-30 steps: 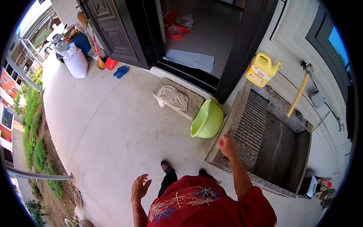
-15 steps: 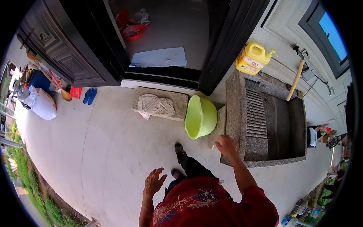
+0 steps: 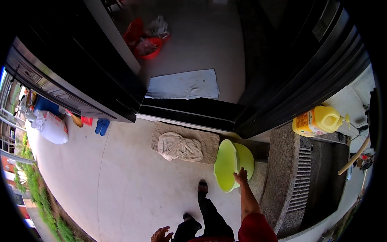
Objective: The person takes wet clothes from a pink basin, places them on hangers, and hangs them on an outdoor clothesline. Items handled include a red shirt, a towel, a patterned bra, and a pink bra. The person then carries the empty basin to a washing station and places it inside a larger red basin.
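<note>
A lime-green plastic basin (image 3: 246,161) stands tipped on its side, its mouth facing left, between the stone step and the stone sink. My right hand (image 3: 241,176) is over the basin's near rim with fingers apart; whether it touches the rim I cannot tell. At the lower edge, beside my leg, my left hand (image 3: 161,234) is partly in view, fingers spread and holding nothing. A crumpled greyish cloth (image 3: 179,147) lies on the stone step (image 3: 209,149), left of the basin.
The stone sink (image 3: 278,173) with a ridged washboard is on the right, a yellow pump jug (image 3: 320,122) on its far corner. Ahead is a dark doorway with a pale mat (image 3: 185,84) and a red basin (image 3: 150,48) inside. Blue slippers (image 3: 102,126) and a white sack (image 3: 51,128) are left.
I have stepped toward the doorway, so the view has shifted. My right hand has moved from beside the sink to the green basin's rim. My left hand has dropped toward the lower edge.
</note>
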`<state>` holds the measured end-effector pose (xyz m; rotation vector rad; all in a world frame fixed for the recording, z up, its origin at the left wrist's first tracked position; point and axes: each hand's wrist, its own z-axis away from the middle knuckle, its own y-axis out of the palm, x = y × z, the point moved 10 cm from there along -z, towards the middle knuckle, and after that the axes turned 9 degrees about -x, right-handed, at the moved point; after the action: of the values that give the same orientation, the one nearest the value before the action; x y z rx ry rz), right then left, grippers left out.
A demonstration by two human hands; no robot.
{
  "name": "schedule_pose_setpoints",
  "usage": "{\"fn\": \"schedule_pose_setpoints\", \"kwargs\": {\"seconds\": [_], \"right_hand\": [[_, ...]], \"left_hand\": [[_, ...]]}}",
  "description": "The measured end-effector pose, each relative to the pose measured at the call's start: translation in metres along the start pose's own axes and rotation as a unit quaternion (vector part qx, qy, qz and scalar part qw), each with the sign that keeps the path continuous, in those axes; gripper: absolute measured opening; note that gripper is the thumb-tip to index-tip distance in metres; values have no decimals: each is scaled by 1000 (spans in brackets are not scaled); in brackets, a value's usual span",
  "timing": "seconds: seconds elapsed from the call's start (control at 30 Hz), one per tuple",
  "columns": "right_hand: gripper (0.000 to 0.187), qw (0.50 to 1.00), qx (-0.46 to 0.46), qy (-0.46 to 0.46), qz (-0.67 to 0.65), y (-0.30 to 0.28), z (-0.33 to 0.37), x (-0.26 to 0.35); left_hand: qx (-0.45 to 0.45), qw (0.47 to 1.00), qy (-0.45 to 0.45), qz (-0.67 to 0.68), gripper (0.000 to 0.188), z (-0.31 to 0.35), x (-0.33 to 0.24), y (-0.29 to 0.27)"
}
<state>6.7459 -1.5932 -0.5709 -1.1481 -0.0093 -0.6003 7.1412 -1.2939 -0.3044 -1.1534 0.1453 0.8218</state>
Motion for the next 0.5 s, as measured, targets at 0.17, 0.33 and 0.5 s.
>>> {"fn": "schedule_pose_setpoints", "kwargs": {"seconds": [0.17, 0.33, 0.5], "right_hand": [[65, 998, -42, 36, -19, 16, -49, 11], [45, 995, -44, 53, -74, 25, -57, -7], [34, 994, -45, 38, -92, -31, -3, 43]], "left_hand": [[29, 998, -31, 50, 38, -43, -12, -1], [38, 998, -23, 34, 37, -80, -9, -2], [8, 999, -20, 30, 35, -106, -35, -32]]}}
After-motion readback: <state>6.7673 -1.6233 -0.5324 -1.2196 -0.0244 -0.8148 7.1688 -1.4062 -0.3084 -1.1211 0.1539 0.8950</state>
